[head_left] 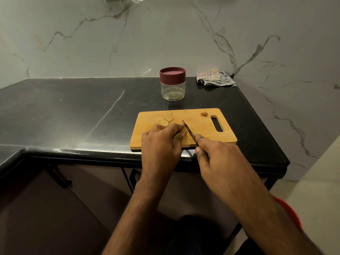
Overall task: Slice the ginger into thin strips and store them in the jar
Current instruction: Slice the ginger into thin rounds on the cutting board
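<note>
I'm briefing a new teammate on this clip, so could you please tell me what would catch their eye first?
The two hands meet over the light wooden cutting board on the black stone counter: the left hand holds ginger down, the right hand grips a small metal knife. Pale round ginger slices lie just behind; a clear maroon-lidded jar stands farther back.

On the board [198, 126], the left hand [161, 142] pins what seems ginger; the right hand [219, 161] grips a knife [188, 130] beside slices [164, 119].
</note>
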